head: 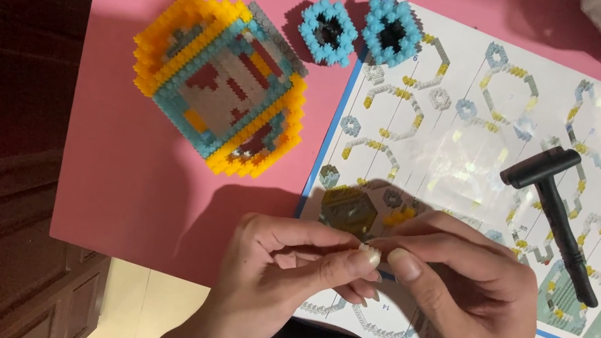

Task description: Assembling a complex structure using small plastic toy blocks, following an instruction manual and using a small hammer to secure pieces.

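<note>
Near the table's front edge, I see my left hand and right hand meeting, thumbs and forefingers pinched narrow on one tiny pale brick between them. They hover over the lower part of the instruction sheet. A black hammer tool lies just to the right, the orange-and-teal brick model up left, two blue rings beyond. Bare pink table lies open to the left.
</note>
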